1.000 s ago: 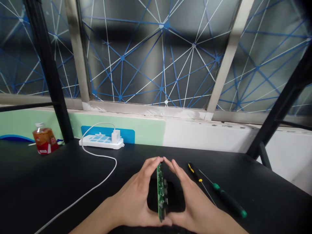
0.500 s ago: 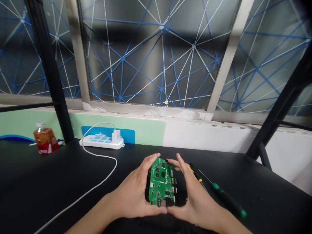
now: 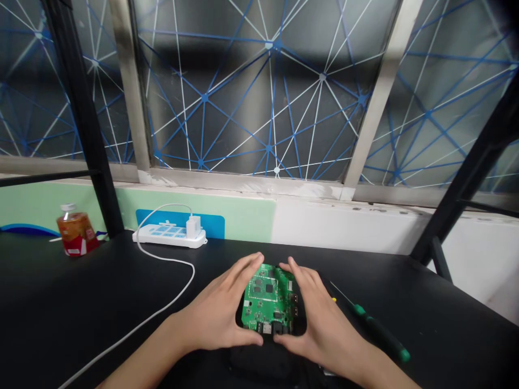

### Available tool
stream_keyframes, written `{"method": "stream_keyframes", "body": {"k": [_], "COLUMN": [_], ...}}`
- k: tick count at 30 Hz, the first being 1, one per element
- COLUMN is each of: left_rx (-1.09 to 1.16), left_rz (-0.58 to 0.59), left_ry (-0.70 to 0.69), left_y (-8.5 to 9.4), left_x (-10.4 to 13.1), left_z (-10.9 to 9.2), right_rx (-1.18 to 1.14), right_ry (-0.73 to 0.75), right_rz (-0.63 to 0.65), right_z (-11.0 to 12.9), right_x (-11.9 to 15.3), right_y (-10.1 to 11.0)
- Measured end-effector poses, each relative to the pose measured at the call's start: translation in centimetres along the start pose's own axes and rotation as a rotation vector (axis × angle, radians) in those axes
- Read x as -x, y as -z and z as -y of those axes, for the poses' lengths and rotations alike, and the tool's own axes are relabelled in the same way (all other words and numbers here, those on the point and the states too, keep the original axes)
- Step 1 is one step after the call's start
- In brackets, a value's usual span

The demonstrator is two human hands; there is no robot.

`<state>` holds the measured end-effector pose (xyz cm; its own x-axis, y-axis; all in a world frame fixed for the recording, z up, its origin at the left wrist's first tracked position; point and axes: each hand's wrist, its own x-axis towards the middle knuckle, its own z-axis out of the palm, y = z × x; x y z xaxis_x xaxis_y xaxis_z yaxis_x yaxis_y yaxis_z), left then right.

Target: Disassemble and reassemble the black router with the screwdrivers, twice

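Observation:
A green circuit board (image 3: pixel 263 302) lies between my two hands, its chips facing up and its metal ports along the right and near edges. My left hand (image 3: pixel 221 305) curves round the left side, fingertips at the far corner and thumb at the near edge. On the opposite side my right hand (image 3: pixel 320 313) is bent round the board in the same way, its thumb by the black connector. Beneath and nearer to me is a dark, rounded shape (image 3: pixel 263 364), hard to make out against the black table.
A green-handled screwdriver (image 3: pixel 383 332) lies right of my right hand, a yellow-marked tool mostly hidden beside it. A white power strip (image 3: pixel 170 236) with a plugged-in charger and white cable (image 3: pixel 178 292) lies at back left, near an orange drink bottle (image 3: pixel 77 232).
The board has tipped from a steep tilt to a flatter pose and shifted slightly left. My thumbs, which met at the near edge, are now apart. My right hand covers more of the yellow-marked tool.

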<state>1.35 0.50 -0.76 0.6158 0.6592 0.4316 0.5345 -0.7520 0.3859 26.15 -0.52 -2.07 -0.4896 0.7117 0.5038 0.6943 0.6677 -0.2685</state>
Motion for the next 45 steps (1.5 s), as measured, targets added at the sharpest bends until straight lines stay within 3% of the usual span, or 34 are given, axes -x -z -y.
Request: {"method": "stream_keyframes", "body": {"k": [18,27,36,45], "left_rx": [-0.114,-0.119,-0.06,0.053], "left_rz": [0.026,0.048,0.062,0.227], "left_ry": [-0.031,0.067,0.026,0.142], "left_y": [-0.2,1.0,1.1,1.2], "left_x": [-0.2,-0.1,-0.1,0.4], "left_z": [0.6,0.8,1.2,1.2], "right_rx": [-0.01,-0.047,-0.014,-0.069], "right_ry": [0.028,0.066,0.065,0.034], "right_rz": [0.05,0.061,0.148,0.116], "right_z": [-0.3,-1.1,-0.7,-0.9], "right_x": [0.2,-0.1,-0.1,0.0], "right_y": [1.0,1.9,2.3,1.4]}}
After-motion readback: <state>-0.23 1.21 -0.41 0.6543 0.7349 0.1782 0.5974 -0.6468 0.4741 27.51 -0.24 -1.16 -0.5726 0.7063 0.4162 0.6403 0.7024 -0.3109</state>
